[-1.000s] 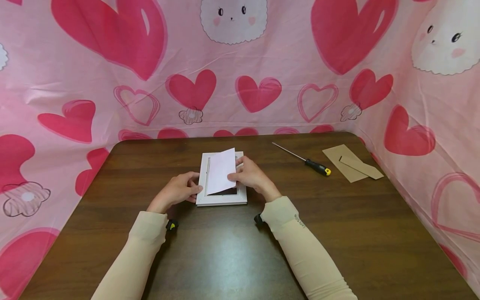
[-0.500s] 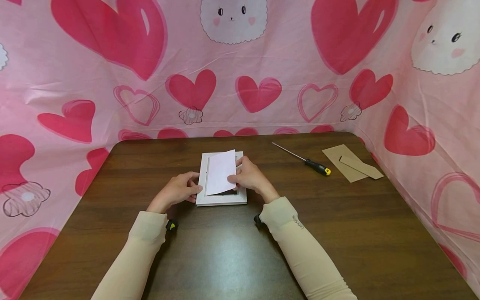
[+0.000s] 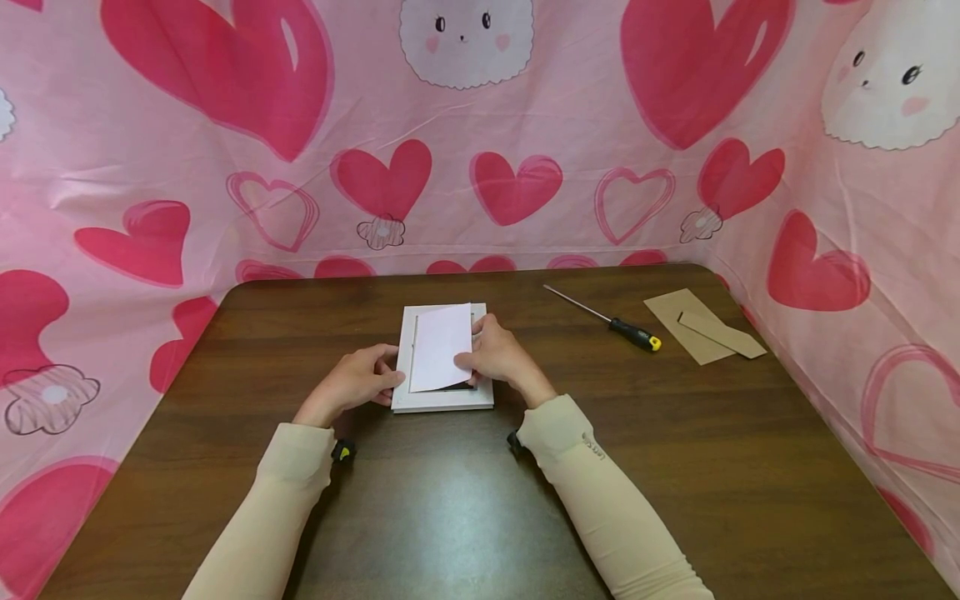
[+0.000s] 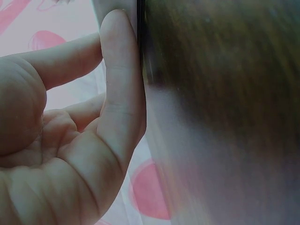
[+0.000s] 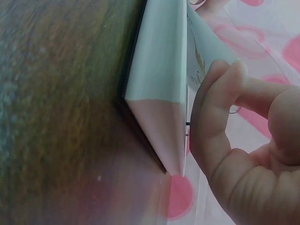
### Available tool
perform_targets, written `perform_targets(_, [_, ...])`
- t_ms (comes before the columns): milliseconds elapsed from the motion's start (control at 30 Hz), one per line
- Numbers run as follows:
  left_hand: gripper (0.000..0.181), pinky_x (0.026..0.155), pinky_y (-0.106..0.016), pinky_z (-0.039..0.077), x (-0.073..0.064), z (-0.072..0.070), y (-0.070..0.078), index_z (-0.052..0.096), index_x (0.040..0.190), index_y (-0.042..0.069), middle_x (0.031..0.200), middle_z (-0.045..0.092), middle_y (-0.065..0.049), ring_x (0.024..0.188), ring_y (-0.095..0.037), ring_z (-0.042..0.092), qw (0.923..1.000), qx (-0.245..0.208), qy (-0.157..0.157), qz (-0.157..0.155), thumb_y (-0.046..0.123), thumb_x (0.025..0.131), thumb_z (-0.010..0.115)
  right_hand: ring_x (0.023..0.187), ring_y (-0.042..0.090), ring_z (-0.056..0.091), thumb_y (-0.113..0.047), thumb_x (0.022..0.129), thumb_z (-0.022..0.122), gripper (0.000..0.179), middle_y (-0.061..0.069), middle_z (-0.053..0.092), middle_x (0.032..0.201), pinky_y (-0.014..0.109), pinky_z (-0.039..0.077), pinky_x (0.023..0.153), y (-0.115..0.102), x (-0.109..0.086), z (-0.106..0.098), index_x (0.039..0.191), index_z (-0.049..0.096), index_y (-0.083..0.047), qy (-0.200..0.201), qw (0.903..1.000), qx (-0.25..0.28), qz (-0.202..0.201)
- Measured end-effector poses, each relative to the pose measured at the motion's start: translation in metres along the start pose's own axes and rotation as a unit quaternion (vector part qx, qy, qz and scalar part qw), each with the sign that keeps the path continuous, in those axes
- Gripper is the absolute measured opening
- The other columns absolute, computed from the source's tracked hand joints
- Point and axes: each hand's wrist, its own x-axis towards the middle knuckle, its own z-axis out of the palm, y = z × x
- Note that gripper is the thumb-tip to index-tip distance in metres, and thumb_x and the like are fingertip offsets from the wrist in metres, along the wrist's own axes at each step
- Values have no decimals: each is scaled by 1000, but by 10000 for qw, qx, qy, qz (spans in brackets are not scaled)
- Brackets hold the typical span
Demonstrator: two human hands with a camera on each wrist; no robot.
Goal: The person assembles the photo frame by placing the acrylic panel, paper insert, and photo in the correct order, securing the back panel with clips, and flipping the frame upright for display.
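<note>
A white picture frame [image 3: 442, 402] lies flat on the table, its dark middle showing at the near end of the opening. Over that opening is a white sheet of paper [image 3: 438, 346], its right side slightly raised. My right hand [image 3: 506, 354] pinches the sheet's right edge between thumb and fingers. In the right wrist view, the underside of the paper [image 5: 206, 51] carries a printed design and slants above the frame's edge [image 5: 159, 70]. My left hand [image 3: 351, 383] holds the frame's left side, thumb on top. Its fingers [image 4: 121, 70] lie along the frame's side in the left wrist view.
A screwdriver [image 3: 633, 334] with a black and yellow handle lies right of the frame. Further right are a brown backing board [image 3: 675, 321] and a narrower brown strip [image 3: 723, 335] across it. A pink heart-patterned cloth [image 3: 517, 100] hangs behind the brown table [image 3: 420, 517].
The paper has come down flatter over the frame's opening, covering more of the dark middle. My right hand has moved slightly with it; my left hand stays at the frame's side.
</note>
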Motion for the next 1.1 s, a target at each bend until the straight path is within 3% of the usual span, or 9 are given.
perform_targets(300, [59, 78, -36, 66, 0, 0, 1, 46, 155, -2, 100, 64, -17, 77, -21, 71, 10000, 19, 7, -28, 14, 103, 70, 50, 14, 64, -15, 94, 78, 54, 8, 64, 69, 35, 57, 82, -3, -1, 2, 134, 43, -1, 155, 9987, -473, 126])
perform_targets(700, [60, 78, -36, 66, -1, 1, 1, 46, 156, -2, 99, 64, -17, 78, -21, 71, 10000, 16, 17, -45, 14, 103, 70, 47, 14, 60, -15, 95, 77, 55, 9, 63, 68, 27, 54, 66, -3, -2, 3, 136, 43, 0, 217, 9974, -690, 16])
perform_targets(1100, [61, 79, -36, 66, -2, 1, 3, 46, 156, -1, 100, 64, -17, 78, -22, 70, 9999, 78, 13, -70, 16, 103, 71, 52, 15, 60, -16, 98, 74, 49, 8, 64, 72, 26, 52, 55, -3, -2, 4, 142, 57, -1, -8, 9915, -1273, -271])
